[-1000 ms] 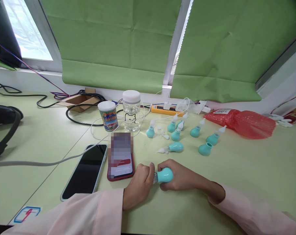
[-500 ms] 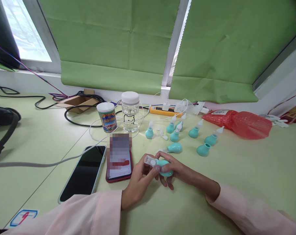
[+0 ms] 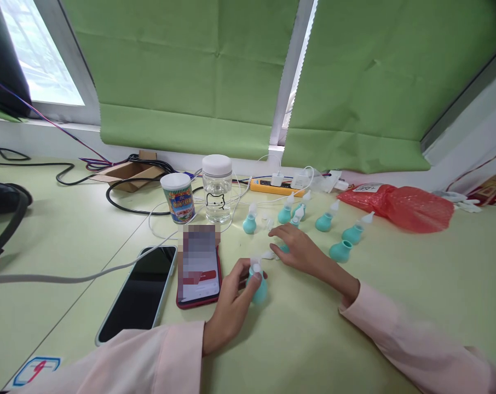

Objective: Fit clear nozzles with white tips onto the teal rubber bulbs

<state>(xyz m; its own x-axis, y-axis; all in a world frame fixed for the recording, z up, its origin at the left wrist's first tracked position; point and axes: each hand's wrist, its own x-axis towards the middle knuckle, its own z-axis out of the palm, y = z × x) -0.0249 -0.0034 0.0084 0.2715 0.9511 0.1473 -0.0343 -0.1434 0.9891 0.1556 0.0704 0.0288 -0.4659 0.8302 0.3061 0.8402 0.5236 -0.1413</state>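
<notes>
My left hand is closed round a teal rubber bulb with a clear nozzle, holding it upright on the pale green table. My right hand reaches forward with fingers spread, lying over another teal bulb that rests on its side with its white tip pointing left. Several more teal bulbs with white tips stand just beyond, and one bulb without a tip stands to the right of my right hand.
A red phone with a lit screen and a dark phone lie left of my hands. Behind them stand a printed can and a clear jar. Cables, a power strip and a red plastic bag lie along the back.
My right hand let go of the bulb and moved forward over the bulb lying on the table. My left hand kept the first bulb and stood it upright.
</notes>
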